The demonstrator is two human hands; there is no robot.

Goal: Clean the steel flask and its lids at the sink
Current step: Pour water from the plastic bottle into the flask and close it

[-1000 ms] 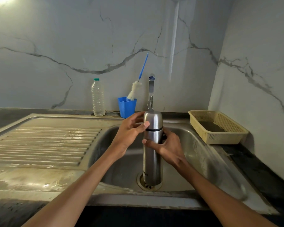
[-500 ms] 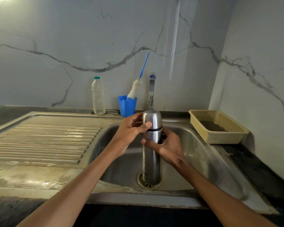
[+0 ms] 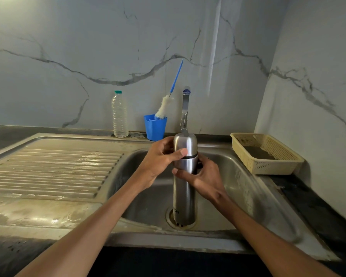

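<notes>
Standing upright on the sink (image 3: 254, 198) drain, the steel flask (image 3: 185, 188) has both your hands on it. Your left hand (image 3: 158, 160) wraps the domed lid (image 3: 185, 143), thumb across its front. Your right hand (image 3: 205, 176) grips the body just under the black seam.

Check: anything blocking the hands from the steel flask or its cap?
Nothing visible does. The left hand already grips the domed steel cap, and the right hand holds the tall steel flask body below the black seam. The flask stands upright over the sink drain.
</notes>
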